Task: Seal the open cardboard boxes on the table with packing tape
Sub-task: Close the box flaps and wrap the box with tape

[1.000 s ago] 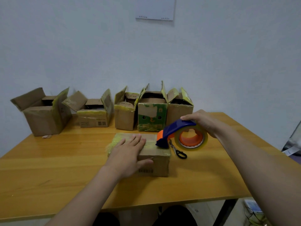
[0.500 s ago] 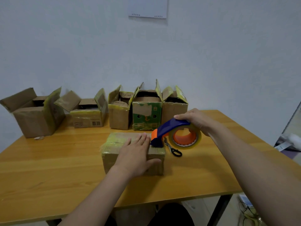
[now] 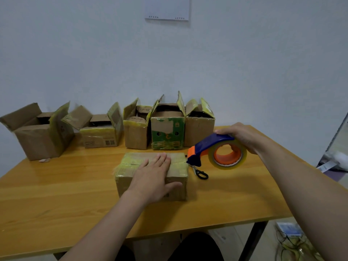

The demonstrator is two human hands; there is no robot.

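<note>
Head view: a closed brown cardboard box (image 3: 178, 161), banded with yellowish tape, sits at the middle of the orange-brown wooden table (image 3: 56, 194), its long axis running left to right; the left hand (image 3: 152, 178) lies flat on its lid, fingers straight and pointing far, thumb hanging over the near face; the right hand (image 3: 239, 136) is curled over the top of a blue and orange plastic tape dispenser (image 3: 209, 146), gripping it above the table just right of the box; the dispenser's long axis also runs left to right, tilted, its cutter nose pointing left and down at the box's far right top edge, whether touching I cannot tell; a roll of clear yellowish packing tape (image 3: 242, 162) on an orange core hangs at its right end.

Black-handled scissors (image 3: 201, 174) lie on the table under the nose, just right of the box; along the far edge stand five open cardboard boxes (image 3: 135, 136) in a row, flaps up, the fourth (image 3: 167, 134) partly green; a white paper sheet (image 3: 166, 8) hangs on the wall above.
</note>
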